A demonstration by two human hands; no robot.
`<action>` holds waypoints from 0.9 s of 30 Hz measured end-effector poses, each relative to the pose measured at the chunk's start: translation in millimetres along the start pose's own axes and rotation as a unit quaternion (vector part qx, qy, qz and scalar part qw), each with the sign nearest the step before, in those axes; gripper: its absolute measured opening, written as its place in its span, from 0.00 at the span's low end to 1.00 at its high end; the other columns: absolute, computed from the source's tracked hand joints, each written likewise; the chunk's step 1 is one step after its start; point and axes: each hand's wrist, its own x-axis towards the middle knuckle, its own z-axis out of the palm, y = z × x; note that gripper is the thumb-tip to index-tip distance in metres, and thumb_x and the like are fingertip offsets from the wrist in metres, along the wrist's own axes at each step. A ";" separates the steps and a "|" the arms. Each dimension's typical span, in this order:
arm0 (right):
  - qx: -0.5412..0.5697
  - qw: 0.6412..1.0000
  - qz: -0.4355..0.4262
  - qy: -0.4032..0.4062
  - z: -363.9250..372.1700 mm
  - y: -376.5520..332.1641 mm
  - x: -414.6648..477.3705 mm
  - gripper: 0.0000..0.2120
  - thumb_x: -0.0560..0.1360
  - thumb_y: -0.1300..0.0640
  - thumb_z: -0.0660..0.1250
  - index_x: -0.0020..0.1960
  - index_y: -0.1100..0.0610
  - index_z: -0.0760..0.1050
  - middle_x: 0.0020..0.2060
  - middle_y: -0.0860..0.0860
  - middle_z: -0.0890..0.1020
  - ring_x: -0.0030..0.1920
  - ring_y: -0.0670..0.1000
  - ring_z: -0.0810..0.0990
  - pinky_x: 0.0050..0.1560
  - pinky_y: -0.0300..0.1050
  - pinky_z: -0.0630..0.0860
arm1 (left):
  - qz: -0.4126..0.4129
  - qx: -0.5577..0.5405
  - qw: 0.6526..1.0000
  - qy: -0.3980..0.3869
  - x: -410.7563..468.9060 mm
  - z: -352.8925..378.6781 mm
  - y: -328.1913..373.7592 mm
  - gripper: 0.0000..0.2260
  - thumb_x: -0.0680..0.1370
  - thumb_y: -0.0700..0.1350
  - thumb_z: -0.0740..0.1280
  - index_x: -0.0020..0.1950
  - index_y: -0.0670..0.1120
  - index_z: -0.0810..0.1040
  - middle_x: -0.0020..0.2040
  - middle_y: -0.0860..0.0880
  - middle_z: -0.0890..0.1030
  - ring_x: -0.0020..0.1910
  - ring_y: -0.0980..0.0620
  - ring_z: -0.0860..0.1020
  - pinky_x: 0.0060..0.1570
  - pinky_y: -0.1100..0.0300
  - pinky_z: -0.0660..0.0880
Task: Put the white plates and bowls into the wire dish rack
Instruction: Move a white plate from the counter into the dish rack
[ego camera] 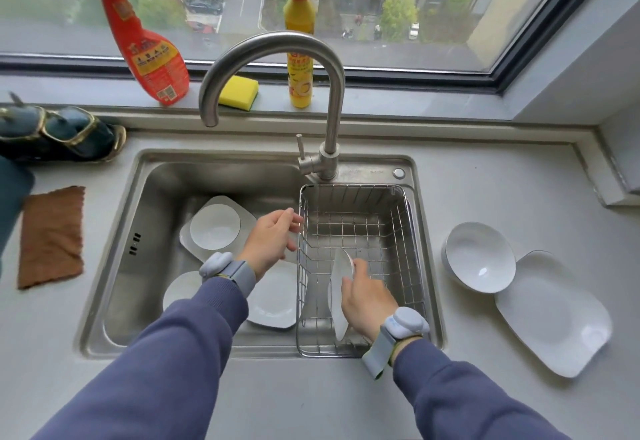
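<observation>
The wire dish rack [360, 193] sits in the right part of the steel sink [166, 190]. My right hand [367, 295] grips a white plate [341, 269] standing on edge inside the rack near its front. My left hand [272, 240] holds the rack's left rim. In the sink lie a white bowl on a plate [214, 226], a plate [273, 297] by the rack, and another white dish [180, 289] partly hidden by my left sleeve. On the counter to the right stand a white bowl [479, 256] and a white plate [554, 315].
The tap [273, 58] arches over the sink. A red spray bottle [145, 44], yellow sponge [239, 92] and yellow bottle [299, 48] stand on the sill. A brown cloth [52, 235] and dark dishes [59, 131] lie on the left counter.
</observation>
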 end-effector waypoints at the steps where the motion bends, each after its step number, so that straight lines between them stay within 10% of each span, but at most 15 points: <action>1: -0.011 1.000 0.001 0.004 -1.6 -1.1 -1.8 0.17 0.83 0.46 0.49 0.68 0.52 0.60 0.47 0.58 0.81 0.43 0.63 0.79 0.45 0.54 0.76 | -0.001 -0.001 1.000 0.001 0.0 -2.7 -3.1 0.18 0.86 0.49 0.56 0.56 0.40 0.81 0.47 0.47 0.80 0.36 0.48 0.76 0.31 0.59 0.69; 8: 0.021 0.984 -0.099 0.148 -6.2 -43.8 -18.2 0.18 0.83 0.47 0.55 0.70 0.52 0.66 0.61 0.53 0.70 0.48 0.58 0.80 0.45 0.49 0.73 | -0.020 0.004 1.000 -0.007 14.0 -26.4 -30.9 0.17 0.86 0.51 0.56 0.55 0.42 0.80 0.46 0.46 0.80 0.34 0.48 0.76 0.31 0.58 0.70; 15: 0.124 0.970 -0.197 0.069 43.3 -123.0 -6.4 0.17 0.79 0.56 0.61 0.67 0.54 0.71 0.61 0.52 0.73 0.58 0.52 0.75 0.60 0.51 0.73 | -0.057 0.049 0.997 -0.031 32.0 -55.1 -60.5 0.19 0.85 0.54 0.56 0.54 0.42 0.81 0.46 0.43 0.83 0.41 0.47 0.79 0.47 0.54 0.75; 25: 0.325 0.924 0.191 -0.063 149.5 -159.5 63.2 0.19 0.80 0.56 0.58 0.66 0.64 0.76 0.55 0.57 0.79 0.57 0.59 0.78 0.56 0.44 0.72 | -0.210 0.115 0.961 -0.139 83.4 -76.0 -132.3 0.20 0.81 0.63 0.52 0.44 0.50 0.73 0.43 0.48 0.75 0.39 0.49 0.71 0.45 0.56 0.67; 27: 0.330 0.905 0.264 -0.053 158.0 -152.2 67.1 0.22 0.80 0.54 0.58 0.69 0.65 0.73 0.62 0.60 0.78 0.63 0.61 0.77 0.58 0.48 0.72 | -0.216 0.117 0.958 -0.152 87.4 -70.2 -139.9 0.19 0.83 0.61 0.53 0.56 0.49 0.77 0.56 0.47 0.78 0.52 0.47 0.77 0.54 0.56 0.71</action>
